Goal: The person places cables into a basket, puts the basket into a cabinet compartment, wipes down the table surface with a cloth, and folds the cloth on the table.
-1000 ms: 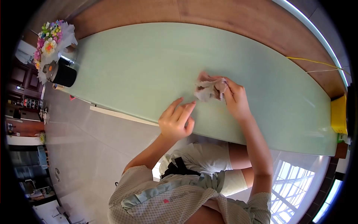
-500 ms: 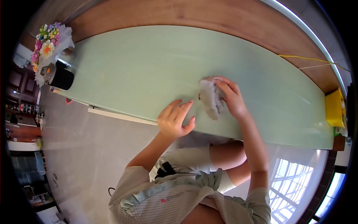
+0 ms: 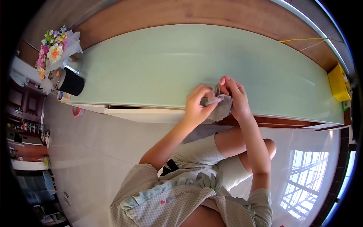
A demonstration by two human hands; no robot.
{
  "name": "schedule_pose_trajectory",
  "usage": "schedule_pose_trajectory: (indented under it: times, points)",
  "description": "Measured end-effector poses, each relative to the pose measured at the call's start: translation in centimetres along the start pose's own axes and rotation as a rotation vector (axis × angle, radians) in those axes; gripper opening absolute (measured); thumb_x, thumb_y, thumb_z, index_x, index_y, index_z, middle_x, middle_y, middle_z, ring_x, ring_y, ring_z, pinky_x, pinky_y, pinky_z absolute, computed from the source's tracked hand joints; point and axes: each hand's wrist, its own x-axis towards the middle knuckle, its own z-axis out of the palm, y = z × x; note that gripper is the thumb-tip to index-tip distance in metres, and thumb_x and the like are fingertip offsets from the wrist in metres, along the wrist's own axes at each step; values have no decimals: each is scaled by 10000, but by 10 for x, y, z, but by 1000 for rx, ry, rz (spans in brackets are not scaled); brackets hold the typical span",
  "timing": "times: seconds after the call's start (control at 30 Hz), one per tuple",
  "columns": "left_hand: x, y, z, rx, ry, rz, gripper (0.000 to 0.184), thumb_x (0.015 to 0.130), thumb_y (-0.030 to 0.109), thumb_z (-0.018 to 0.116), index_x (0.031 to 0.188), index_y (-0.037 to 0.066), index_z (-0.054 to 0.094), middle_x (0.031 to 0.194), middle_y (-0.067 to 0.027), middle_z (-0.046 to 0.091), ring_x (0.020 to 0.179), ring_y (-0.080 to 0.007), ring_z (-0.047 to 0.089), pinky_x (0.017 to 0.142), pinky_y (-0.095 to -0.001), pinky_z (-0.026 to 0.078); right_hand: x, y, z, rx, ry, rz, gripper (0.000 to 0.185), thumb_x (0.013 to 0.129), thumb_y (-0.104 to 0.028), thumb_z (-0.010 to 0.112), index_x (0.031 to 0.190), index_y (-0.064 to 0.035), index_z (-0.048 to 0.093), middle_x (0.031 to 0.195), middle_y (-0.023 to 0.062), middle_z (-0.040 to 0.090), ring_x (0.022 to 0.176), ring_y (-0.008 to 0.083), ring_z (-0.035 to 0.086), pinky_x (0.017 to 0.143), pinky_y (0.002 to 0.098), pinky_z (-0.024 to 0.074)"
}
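A small grey cloth, crumpled and soft-looking, hangs between my two hands near the front edge of the pale green tabletop. Its exact kind is hard to make out. My left hand pinches the left side of the fabric between thumb and curled fingers. On the other side, my right hand has its fingers closed on the cloth's upper right part. Both hands are close together, and the fingers hide some of the fabric.
A bouquet of colourful flowers and a black cylindrical container stand at the table's left end. At the right end is a yellow box. A yellow cable runs along the back right. Drawer fronts lie below the front edge.
My left hand has moved right from the tabletop and taken hold of the cloth. The cloth, earlier hanging longer from my right hand alone, is now bunched between both hands. The view has shifted slightly.
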Motion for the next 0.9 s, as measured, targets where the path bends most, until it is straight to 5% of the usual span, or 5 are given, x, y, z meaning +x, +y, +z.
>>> schedule_pose_trajectory:
  times: [0.23,0.43,0.53,0.63,0.9]
  points:
    - [14,12,-35,-83,24,-190,170,754,-25,643,836,16,499,779,-59,570,699,-134,538,641,-245,451,-4,-9,31,-478,-26,-112,236,895,-208,584,1086,-70,592,685,-28,454,636,59,385,604,223,336]
    - [24,-7,-95,245,114,-146,182,793,24,638,884,42,482,741,-42,586,626,-118,504,597,-232,436,-4,-10,12,-661,-64,-115,344,896,-83,526,1240,-75,535,864,-6,536,745,44,422,675,212,385]
    - [33,0,-110,304,229,-522,269,789,82,669,1001,46,507,914,-83,612,782,-177,574,697,-285,467,-1,-10,1,-795,178,-68,334,884,-66,515,1216,-70,549,956,62,558,810,108,537,757,260,447]
    - [28,-1,-105,988,188,-150,397,789,76,665,1153,69,507,1181,-136,533,1081,-275,529,902,-361,431,-4,-6,10,-1332,316,-229,351,848,-64,539,1199,-74,559,1102,108,548,904,207,573,795,332,471]
    - [9,-8,-101,1066,-502,-47,499,848,277,581,1292,71,485,1426,-86,377,1316,-319,334,1055,-587,217,15,53,54,-1595,-144,-488,474,863,-220,547,1301,-54,475,1367,118,422,1269,324,380,1031,470,333]
